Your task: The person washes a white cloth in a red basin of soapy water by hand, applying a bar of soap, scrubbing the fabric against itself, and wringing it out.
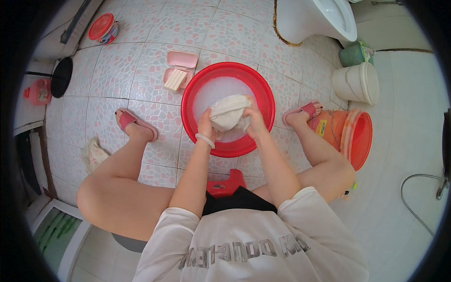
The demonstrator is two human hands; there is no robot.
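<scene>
A white cloth (229, 113), wet and bunched up, is held between my two hands over a red basin (189, 89) of cloudy, sudsy water (211, 90). My left hand (206, 123), with a white bangle at the wrist, grips the cloth's left side. On the other side, my right hand (255, 120) has its fingers closed on the cloth's right edge. The lower part of the cloth hangs close to the water; whether it dips in I cannot tell. Just left of the basin, a pink soap box (182, 59) lies with its lid up, a pale ridged bar (175, 80) resting on it.
Right of my foot, an orange-red bucket (361, 141) lies tipped near a white bucket (355, 83). A white toilet (319, 21) stands at the far right. At far left are a red-lidded tub (102, 28) and a pink jug (38, 91). A red stool (226, 184) is beneath me.
</scene>
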